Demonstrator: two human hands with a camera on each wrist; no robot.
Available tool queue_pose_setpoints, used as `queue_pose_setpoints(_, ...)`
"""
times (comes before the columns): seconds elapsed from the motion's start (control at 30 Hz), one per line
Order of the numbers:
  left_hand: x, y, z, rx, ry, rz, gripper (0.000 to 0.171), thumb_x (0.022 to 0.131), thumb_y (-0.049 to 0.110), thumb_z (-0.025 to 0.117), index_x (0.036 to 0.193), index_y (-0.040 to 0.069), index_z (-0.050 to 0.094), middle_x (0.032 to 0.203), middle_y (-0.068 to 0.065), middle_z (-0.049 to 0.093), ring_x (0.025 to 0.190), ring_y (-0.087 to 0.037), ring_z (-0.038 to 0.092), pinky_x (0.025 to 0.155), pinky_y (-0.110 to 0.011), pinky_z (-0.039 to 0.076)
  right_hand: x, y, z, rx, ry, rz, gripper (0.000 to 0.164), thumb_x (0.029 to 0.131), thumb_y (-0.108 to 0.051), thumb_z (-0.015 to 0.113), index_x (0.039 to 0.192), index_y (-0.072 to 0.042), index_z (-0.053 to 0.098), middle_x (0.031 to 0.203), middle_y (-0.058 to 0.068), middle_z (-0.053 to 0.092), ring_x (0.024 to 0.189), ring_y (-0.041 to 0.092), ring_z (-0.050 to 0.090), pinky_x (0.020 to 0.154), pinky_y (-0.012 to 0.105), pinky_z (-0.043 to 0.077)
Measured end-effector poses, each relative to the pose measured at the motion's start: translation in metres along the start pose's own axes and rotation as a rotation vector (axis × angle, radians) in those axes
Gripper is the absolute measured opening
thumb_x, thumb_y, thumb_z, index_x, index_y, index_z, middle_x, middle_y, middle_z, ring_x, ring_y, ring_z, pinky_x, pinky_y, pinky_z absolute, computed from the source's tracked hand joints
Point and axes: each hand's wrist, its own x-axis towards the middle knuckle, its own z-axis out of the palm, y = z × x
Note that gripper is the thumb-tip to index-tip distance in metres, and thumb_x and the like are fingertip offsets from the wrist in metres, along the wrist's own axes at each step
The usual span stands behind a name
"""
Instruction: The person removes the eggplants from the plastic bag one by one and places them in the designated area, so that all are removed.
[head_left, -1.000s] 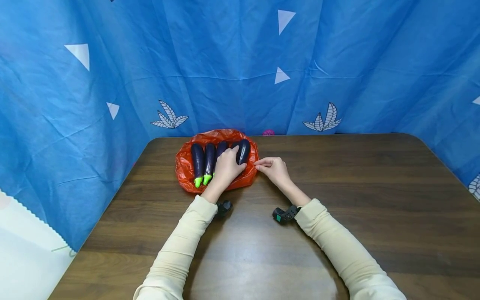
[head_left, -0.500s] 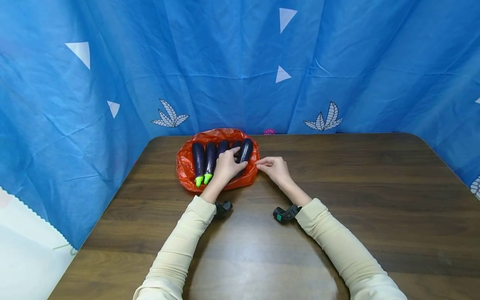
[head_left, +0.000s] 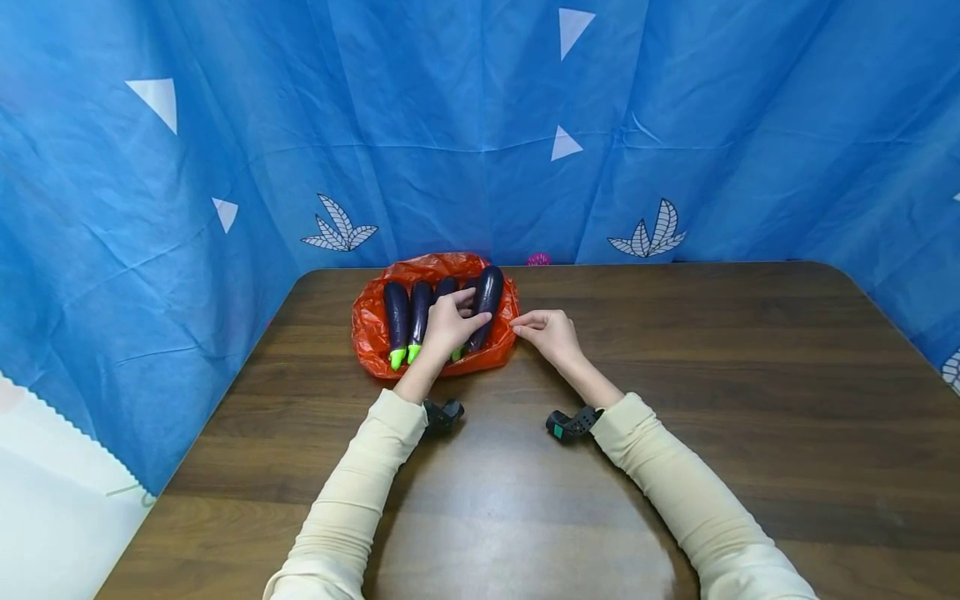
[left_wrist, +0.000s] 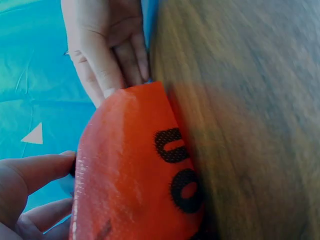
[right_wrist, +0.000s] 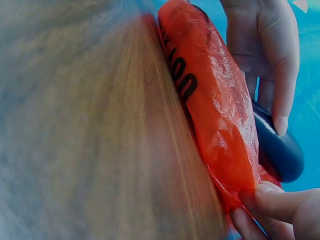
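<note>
A red plastic bag (head_left: 365, 337) with black print lies on the table, its mouth spread wide and several dark purple eggplants (head_left: 396, 315) side by side in it. Bright green stems show at their near ends. My left hand (head_left: 447, 325) holds the rightmost eggplant (head_left: 490, 290) between thumb and fingers, at the bag's right side. In the right wrist view, the rounded end of that eggplant (right_wrist: 280, 150) juts past the bag's edge. My right hand (head_left: 551, 337) pinches the bag's right rim between thumb and fingers. The left hand hides parts of the middle eggplants.
The brown wooden table (head_left: 712, 375) stretches to the right of the bag. A blue curtain (head_left: 480, 125) with white triangles and leaf prints hangs right behind the table's back edge. Each wrist wears a black strap device (head_left: 572, 425).
My left hand has shifted the rightmost eggplant a little toward the back, and its far end now overlaps the bag's back rim. The right hand keeps its pinch on the bag.
</note>
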Motion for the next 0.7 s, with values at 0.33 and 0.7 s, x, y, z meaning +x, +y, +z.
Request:
queue_pose_setpoints(0.33, -0.001, 0.003, -0.009, -0.253, 0.079, -0.063, 0.053, 0.084, 0.011, 0.071, 0.133, 0.003, 0.052, 0.119, -0.016, 0.06, 0.104, -0.026, 0.06, 0.087, -0.038, 0.048, 0.001, 0.001, 0.002, 0.002, 0.01, -0.002, 0.014, 0.083, -0.01, 0.072, 0.094, -0.002, 0.074, 0.093, 0.009, 0.07, 0.091, 0.02, 0.065, 0.081, 0.034, 0.05)
queue_pose_setpoints(0.7, -0.012, 0.012, -0.019, -0.463, 0.107, -0.032, 0.053, 0.085, 0.01, 0.07, 0.134, 0.004, 0.05, 0.128, -0.014, 0.054, 0.11, -0.023, 0.054, 0.093, -0.032, 0.043, 0.001, -0.001, 0.0, 0.013, 0.005, 0.022, 0.014, 0.083, -0.01, 0.071, 0.094, -0.001, 0.074, 0.094, 0.01, 0.07, 0.092, 0.021, 0.065, 0.081, 0.034, 0.05)
